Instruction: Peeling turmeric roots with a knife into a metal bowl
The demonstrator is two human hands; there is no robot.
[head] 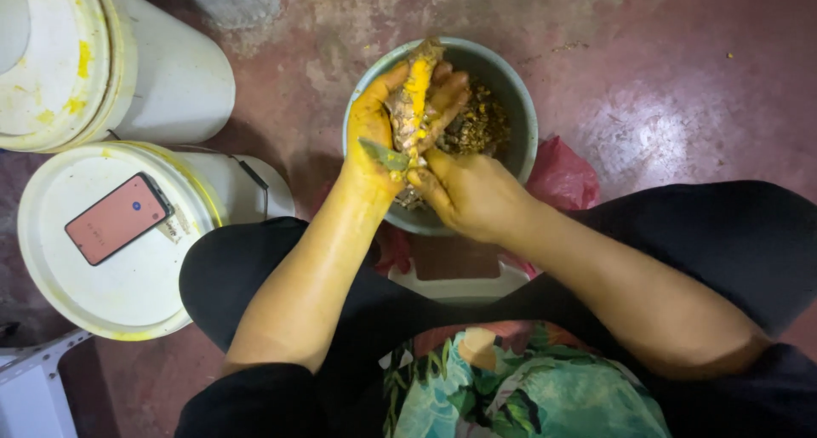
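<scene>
A worn, glossy reddish-brown concrete floor (672, 89) catches pale light. Two white lidded plastic buckets (136, 293) stand on it, and behind the nearer bucket's far rim the other one is yellow-stained.

Both forearms extended forward over the metal basin (519, 106), bare and stained yellow. Left hand (374, 136) cupped palm-up above its near rim, fingers curled closed; right hand (472, 191) clenched just beside it, knuckles up.

Knife handle hidden in right hand (472, 195), upper bucket (102, 59) cut off
</scene>
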